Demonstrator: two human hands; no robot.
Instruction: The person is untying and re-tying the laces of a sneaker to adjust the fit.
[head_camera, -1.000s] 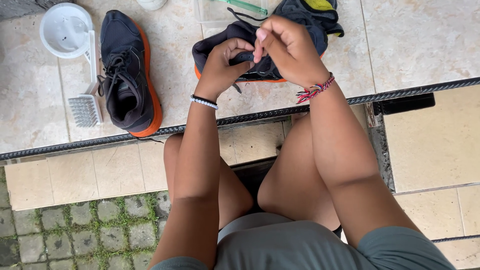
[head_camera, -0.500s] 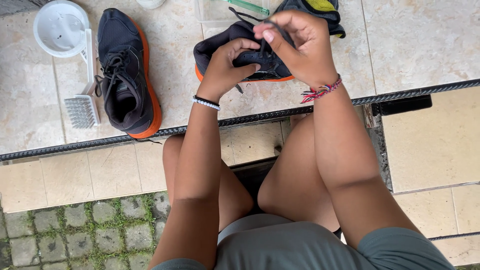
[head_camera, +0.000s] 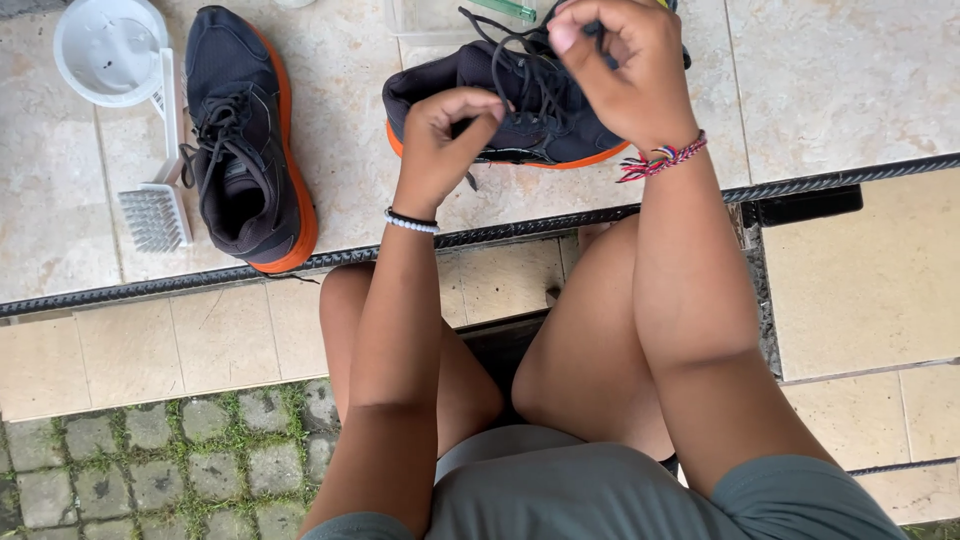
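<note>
L hand (head_camera: 445, 135) is curled on the near side of a black shoe w/ orange sole (head_camera: 500, 110), thumb and fingers pinched together at the collar edge, apparently on the shoe's upper or a bit of lace; can't tell which. R hand (head_camera: 620, 65) is raised over the same shoe, fingers closed on a dark lace (head_camera: 515, 50) and drawing it up off the eyelets. Hands are apart, each gripping its own spot. That shoe lies on its side on the pale tile ledge (head_camera: 850, 90), just past the person's knees, toe toward the L.

Progress, as a guess: lace looks loose and partly pulled from the top eyelets, but it's threaded lower down, so the unlacing seems maybe 1/2 done at most. The 2nd shoe (head_camera: 245, 150), well to the L, sits upright w/ its laces in, untouched.

Beside shoe no. 2: a white scrub brush (head_camera: 160, 190), bristles up, and a white round bowl (head_camera: 105, 50) behind it. Clear plastic tub (head_camera: 425, 15) at the top edge, behind the held shoe. Below the ledge: a dark drain grate strip (head_camera: 850, 178), then cobbles w/ moss.
</note>
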